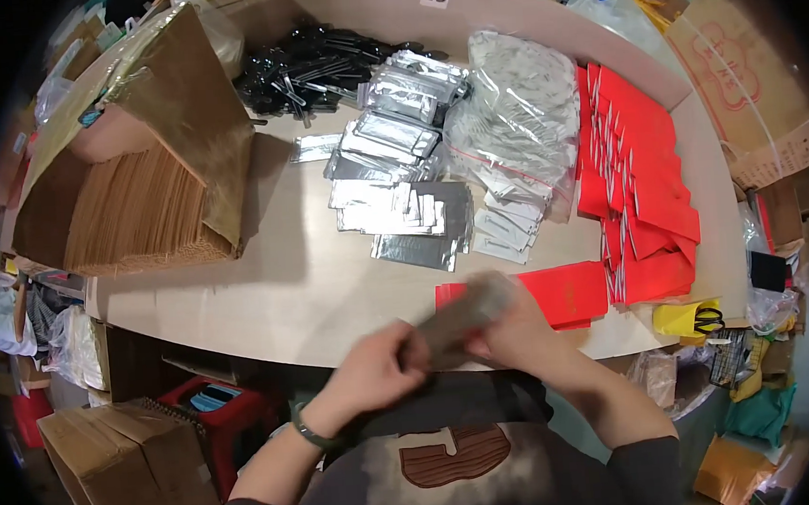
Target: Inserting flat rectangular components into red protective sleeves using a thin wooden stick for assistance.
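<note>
A flat grey-brown packet [463,322], smeared by motion, is held tilted between my hands above the table's front edge. My left hand [386,361] is closed with its fingers curled at the packet's lower end. At its upper end, my right hand [515,327] grips it, its fingertips partly hidden and blurred. Right behind that hand lies a red folded sleeve [571,292]. Just beyond, silver foil pouches [392,206] lie in overlapping piles, beside small white sachets [508,231]. Many more sachets fill a clear plastic bag [525,94].
An open carton [185,127] packed with brown cardboard pieces [139,210] stands at the left. Black slim plastic pieces [316,66] are heaped at the back. Stacked red sleeves [638,170] line the right side, by the raised table rim [349,1]. Another carton [129,469] sits lower left.
</note>
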Demonstrator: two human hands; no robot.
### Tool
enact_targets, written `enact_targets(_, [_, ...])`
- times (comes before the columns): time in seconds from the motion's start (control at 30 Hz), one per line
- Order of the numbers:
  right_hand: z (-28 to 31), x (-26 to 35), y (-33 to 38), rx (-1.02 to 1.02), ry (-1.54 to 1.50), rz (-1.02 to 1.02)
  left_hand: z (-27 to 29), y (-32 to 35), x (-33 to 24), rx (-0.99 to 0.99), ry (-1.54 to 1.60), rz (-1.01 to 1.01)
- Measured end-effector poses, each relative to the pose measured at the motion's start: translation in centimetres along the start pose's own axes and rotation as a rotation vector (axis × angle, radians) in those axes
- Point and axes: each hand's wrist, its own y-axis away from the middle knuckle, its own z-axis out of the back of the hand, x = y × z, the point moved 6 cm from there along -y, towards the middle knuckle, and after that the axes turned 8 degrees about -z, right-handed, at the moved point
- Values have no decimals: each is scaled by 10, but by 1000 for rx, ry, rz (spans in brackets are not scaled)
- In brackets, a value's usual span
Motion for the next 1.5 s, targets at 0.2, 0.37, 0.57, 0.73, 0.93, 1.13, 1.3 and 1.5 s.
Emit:
enact_targets(0.2, [-25,-11,-10,181,-66,-481,38,19,19,-516,-492,-117])
enact_targets(0.37, [-42,-2,-24,200,-284,-498,41,31,21,-128,-652,-83])
enact_targets(0.57, [6,-79,-51,-101,-151,-649,104,31,-8,-471,-640,-484])
enact_targets(0.73, [6,-134,-29,-142,44,-561,291,90,14,-1210,-1068,14])
enact_targets(0.93, [10,-70,-66,-172,-109,-269,326,76,65,-922,-850,176])
enact_targets(1.13, [-33,-5,-162,-370,-65,-145,320,70,58,-942,-995,215])
enact_targets(1.3, [-29,-1,-162,-383,228,25,295,118,70,-1373,-820,86])
enact_targets(1.5, [-28,39,-89,-76,-728,-204,163,162,128,-1366,205,-76])
